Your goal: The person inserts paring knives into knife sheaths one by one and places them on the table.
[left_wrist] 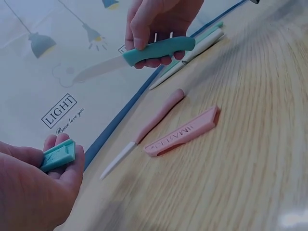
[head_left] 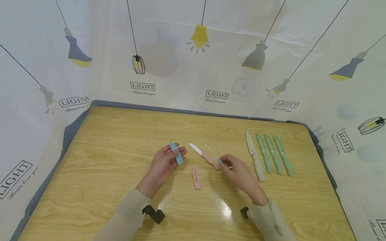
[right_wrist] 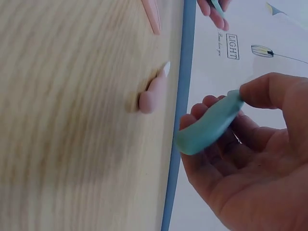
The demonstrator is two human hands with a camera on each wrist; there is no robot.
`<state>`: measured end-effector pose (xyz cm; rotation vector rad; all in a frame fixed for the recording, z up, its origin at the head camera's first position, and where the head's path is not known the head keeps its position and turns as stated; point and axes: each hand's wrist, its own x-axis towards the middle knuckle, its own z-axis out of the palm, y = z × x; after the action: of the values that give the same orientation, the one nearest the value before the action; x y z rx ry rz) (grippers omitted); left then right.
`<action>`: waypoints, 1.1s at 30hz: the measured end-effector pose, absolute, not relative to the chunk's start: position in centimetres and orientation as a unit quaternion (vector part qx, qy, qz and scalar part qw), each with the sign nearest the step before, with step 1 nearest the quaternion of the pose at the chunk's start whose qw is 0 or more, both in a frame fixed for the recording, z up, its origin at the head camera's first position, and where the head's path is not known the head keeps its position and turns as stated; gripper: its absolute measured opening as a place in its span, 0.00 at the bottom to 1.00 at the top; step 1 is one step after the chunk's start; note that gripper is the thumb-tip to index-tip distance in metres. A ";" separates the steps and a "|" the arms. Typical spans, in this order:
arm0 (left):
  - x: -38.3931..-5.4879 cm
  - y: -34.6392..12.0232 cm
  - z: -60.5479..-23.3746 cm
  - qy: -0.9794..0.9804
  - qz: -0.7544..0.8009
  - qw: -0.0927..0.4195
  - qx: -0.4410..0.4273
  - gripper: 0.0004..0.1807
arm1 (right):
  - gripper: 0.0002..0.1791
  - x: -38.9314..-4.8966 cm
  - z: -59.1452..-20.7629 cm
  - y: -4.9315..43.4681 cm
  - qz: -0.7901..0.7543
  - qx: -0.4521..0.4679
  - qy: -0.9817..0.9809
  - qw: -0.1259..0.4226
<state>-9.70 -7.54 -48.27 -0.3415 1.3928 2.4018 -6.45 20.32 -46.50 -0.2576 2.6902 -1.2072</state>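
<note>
Just left of centre in the head view, I see the left hand [head_left: 161, 166] holding a teal sheath [head_left: 177, 154], the thumb pressing it against the fingers. Right of centre, the right hand [head_left: 238, 171] pinches a teal-handled knife [right_wrist: 209, 127], thumb and fingertips on the handle near the blade; the pale blade is bare, raised off the wooden table [head_left: 105, 150] and pointing to the upper left, apart from the sheath. Between the 2 hands lies a pink-handled knife [head_left: 209, 160], its white blade bare and also aimed at the upper left. Just below it in the frame, not touching, rests a pink sheath [head_left: 196, 178] with lettering on its face. Off to the right side of the frame, a cream knife [head_left: 257, 164] and 3 green knives [head_left: 274, 158] lie side by side in a slanting row, handles toward the bottom. Behind the table's far edge, a pale backdrop [head_left: 175, 92] printed with hanging lamps and the word LIGHT fills the upper part of the frame
</note>
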 end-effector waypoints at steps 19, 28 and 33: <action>-9.9 -6.2 -47.5 0.453 0.867 0.155 -0.134 0.26 | 0.10 -4.6 -47.3 18.7 -0.449 -0.084 0.884 0.099; -9.8 -5.9 -47.4 0.439 0.875 0.148 -0.140 0.26 | 0.08 -4.2 -47.3 17.8 -0.454 -0.083 0.880 0.112; -9.9 -5.6 -47.7 0.438 0.877 0.141 -0.136 0.25 | 0.07 -4.1 -47.3 17.4 -0.447 -0.095 0.883 0.110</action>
<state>-9.87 -5.63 -47.72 -0.3919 1.2661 2.5332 -4.07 17.40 -47.25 -0.2779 2.5935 -1.3142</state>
